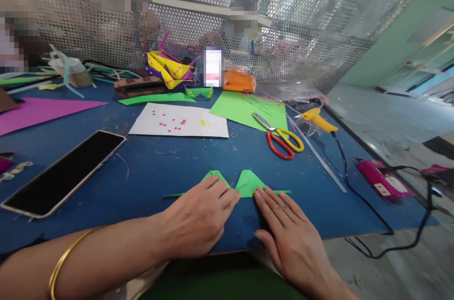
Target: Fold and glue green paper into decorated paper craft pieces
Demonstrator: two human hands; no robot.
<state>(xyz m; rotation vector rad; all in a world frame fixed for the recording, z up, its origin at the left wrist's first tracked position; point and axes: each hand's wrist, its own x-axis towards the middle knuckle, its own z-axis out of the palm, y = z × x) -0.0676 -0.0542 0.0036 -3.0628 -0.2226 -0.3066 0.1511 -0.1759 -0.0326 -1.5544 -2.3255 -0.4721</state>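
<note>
A folded green paper piece (248,182) lies near the front edge of the blue table (170,167). My left hand (198,219) lies flat on its left part, fingers pressing down on the fold. My right hand (289,233) lies flat on its right part, fingertips meeting the left hand's at the middle. Two green points stick up beyond my fingers, and thin green tips show out to either side. Most of the paper is hidden under my hands. A gold bangle (65,257) sits on my left wrist.
A black phone (64,172) lies at the left. A white sheet (180,121) with pink dots, a green sheet (244,107), red and yellow scissors (282,138), a yellow glue gun (317,120) with its cable, a metal ruler (319,155) and a pink device (383,181) lie around. Other people sit behind a perforated screen (301,21).
</note>
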